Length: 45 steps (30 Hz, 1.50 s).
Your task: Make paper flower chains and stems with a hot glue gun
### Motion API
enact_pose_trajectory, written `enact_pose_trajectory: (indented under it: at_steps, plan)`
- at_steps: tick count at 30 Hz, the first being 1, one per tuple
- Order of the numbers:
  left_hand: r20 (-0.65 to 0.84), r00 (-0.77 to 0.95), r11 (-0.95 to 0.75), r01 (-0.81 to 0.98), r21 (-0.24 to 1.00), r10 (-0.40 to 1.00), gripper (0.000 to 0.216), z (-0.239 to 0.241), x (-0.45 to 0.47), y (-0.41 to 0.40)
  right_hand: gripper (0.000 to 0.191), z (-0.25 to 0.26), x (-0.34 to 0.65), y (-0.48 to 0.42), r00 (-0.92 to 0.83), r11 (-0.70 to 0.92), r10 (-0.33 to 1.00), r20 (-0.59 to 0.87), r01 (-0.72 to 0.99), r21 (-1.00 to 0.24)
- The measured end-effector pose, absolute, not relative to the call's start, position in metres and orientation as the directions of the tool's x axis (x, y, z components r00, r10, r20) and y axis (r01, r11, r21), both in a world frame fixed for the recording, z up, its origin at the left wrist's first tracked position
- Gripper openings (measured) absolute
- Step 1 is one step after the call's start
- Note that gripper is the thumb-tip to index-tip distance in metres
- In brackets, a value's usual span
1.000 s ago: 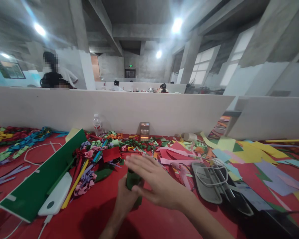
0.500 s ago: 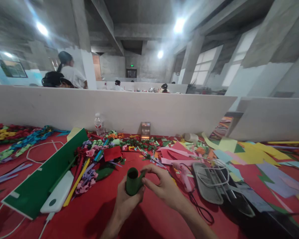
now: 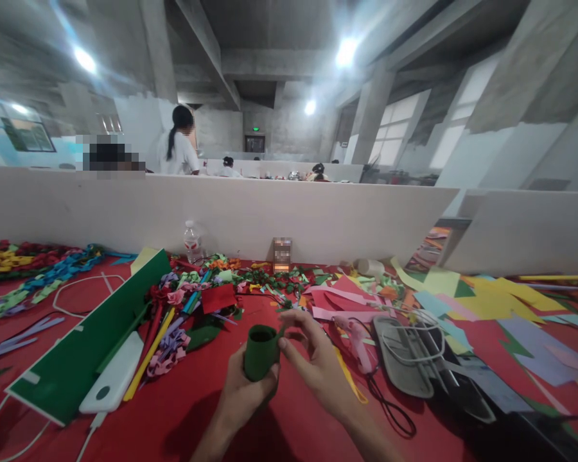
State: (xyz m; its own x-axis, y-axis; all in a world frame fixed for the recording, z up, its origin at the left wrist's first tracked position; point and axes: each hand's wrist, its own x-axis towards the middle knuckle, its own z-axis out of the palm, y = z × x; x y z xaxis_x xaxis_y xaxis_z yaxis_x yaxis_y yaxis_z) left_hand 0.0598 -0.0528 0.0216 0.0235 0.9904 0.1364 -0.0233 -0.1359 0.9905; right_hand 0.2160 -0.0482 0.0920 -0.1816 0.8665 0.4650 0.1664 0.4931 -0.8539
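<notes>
My left hand (image 3: 250, 382) is wrapped round a dark green paper roll (image 3: 260, 359), a short tube with its hollow end facing up. At the tube's right side, the thumb and forefinger of my right hand (image 3: 311, 356) close on the paper's edge near the rim. The lower part of the tube is hidden in my left palm. Beneath both hands lies the red table cover (image 3: 289, 430). Right of my right hand is a pink glue gun (image 3: 359, 343), its dark cord looping toward me.
To the left, a green board (image 3: 91, 340) leans beside a white power bank (image 3: 113, 378) and colourful paper flowers (image 3: 176, 295). A grey tray (image 3: 402, 359) and coloured paper sheets (image 3: 501, 298) lie right. A bottle (image 3: 191, 240) stands by the white partition (image 3: 270, 212).
The paper flap that stood out on the right now lies closer against the tube. My right fingers have shifted slightly along its edge. A person behind the partition has moved right.
</notes>
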Motion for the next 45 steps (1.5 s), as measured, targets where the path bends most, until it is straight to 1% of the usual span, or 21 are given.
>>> enact_pose_trajectory:
  at_steps: [3,6,9,11,13,14,16,19,21,23,26,28,31,34,36,38,40,42,43,44,45]
  plan:
    - [0.259,-0.032,-0.253,0.132,0.958,0.965,0.019,0.018,0.055,-0.052,0.030,0.099,0.218,-0.066,-0.033,0.635,0.741,0.671,0.358,-0.685]
    - [0.432,-0.032,-0.405,0.290,0.867,0.901,0.012,0.015,0.047,-0.052,0.028,0.113,0.225,-0.086,-0.219,0.748,0.591,0.777,0.509,-0.426]
    - [0.570,0.076,-0.548,0.401,0.734,0.818,0.009,0.019,0.038,-0.051,0.027,0.131,0.233,-0.096,-0.483,0.800,0.517,0.706,0.566,-0.198]
    - [0.628,0.187,-0.633,0.455,0.626,0.756,0.010,0.026,0.032,-0.050,0.019,0.139,0.238,-0.095,-0.630,0.810,0.511,0.585,0.581,-0.081]
    - [0.667,0.296,-0.708,0.492,0.507,0.683,0.010,0.035,0.026,-0.048,0.014,0.143,0.243,-0.090,-0.720,0.809,0.536,0.442,0.587,-0.024]
    - [0.681,0.345,-0.740,0.504,0.446,0.646,0.009,0.040,0.023,-0.047,0.017,0.143,0.245,-0.087,-0.739,0.804,0.553,0.384,0.594,-0.015]
    - [0.694,0.417,-0.776,0.532,0.338,0.588,0.007,0.051,0.016,-0.046,0.026,0.137,0.249,-0.082,-0.743,0.795,0.581,0.332,0.606,-0.033]
    - [0.678,0.503,-0.785,0.592,0.182,0.536,0.009,0.066,0.009,-0.045,0.030,0.118,0.249,-0.079,-0.700,0.792,0.599,0.388,0.588,-0.162]
    - [0.669,0.539,-0.762,0.645,0.062,0.511,0.015,0.074,0.007,-0.045,0.029,0.102,0.245,-0.082,-0.595,0.736,0.674,0.437,0.593,-0.327]
    - [0.677,0.567,-0.726,0.684,-0.069,0.469,0.019,0.078,0.005,-0.043,0.030,0.089,0.238,-0.088,-0.438,0.601,0.799,0.412,0.588,-0.541]
    - [0.705,0.592,-0.655,0.717,-0.240,0.390,0.017,0.081,0.002,-0.036,0.035,0.074,0.224,-0.098,-0.265,0.299,0.945,0.193,0.456,-0.838]
    - [0.718,0.604,-0.604,0.729,-0.322,0.347,0.013,0.083,-0.001,-0.032,0.038,0.069,0.216,-0.103,-0.247,0.082,0.969,0.009,0.284,-0.955]
    - [0.722,0.627,-0.549,0.728,-0.410,0.292,0.010,0.088,-0.004,-0.028,0.057,0.066,0.209,-0.107,-0.311,-0.159,0.939,-0.147,-0.012,-0.987]
    - [0.709,0.651,-0.520,0.719,-0.462,0.271,0.014,0.094,-0.004,-0.029,0.059,0.070,0.208,-0.111,-0.351,-0.296,0.916,-0.195,-0.264,-0.918]
    - [0.703,0.659,-0.517,0.714,-0.473,0.268,0.017,0.096,-0.003,-0.029,0.057,0.073,0.209,-0.115,-0.401,-0.386,0.885,-0.236,-0.351,-0.853]
    - [0.701,0.655,-0.532,0.715,-0.453,0.284,0.018,0.095,-0.003,-0.029,0.065,0.075,0.211,-0.119,-0.490,-0.438,0.839,-0.236,-0.351,-0.828]
    - [0.684,0.640,-0.579,0.722,-0.379,0.351,0.018,0.092,-0.004,-0.028,0.074,0.076,0.215,-0.121,-0.505,-0.365,0.843,-0.186,-0.283,-0.887]
    - [0.621,0.636,-0.657,0.713,-0.245,0.459,0.017,0.089,-0.006,-0.026,0.065,0.079,0.221,-0.118,-0.431,-0.102,0.901,-0.059,-0.077,-0.992]
    - [0.572,0.642,-0.697,0.698,-0.163,0.510,0.017,0.088,-0.007,-0.026,0.054,0.082,0.225,-0.114,-0.400,0.082,0.916,0.039,0.091,-0.992]
    - [0.516,0.655,-0.730,0.679,-0.081,0.552,0.017,0.087,-0.007,-0.026,0.041,0.086,0.228,-0.110,-0.405,0.270,0.902,0.146,0.267,-0.925]
    - [0.458,0.672,-0.753,0.658,-0.011,0.581,0.018,0.087,-0.008,-0.026,0.030,0.090,0.232,-0.105,-0.445,0.435,0.863,0.241,0.411,-0.801]
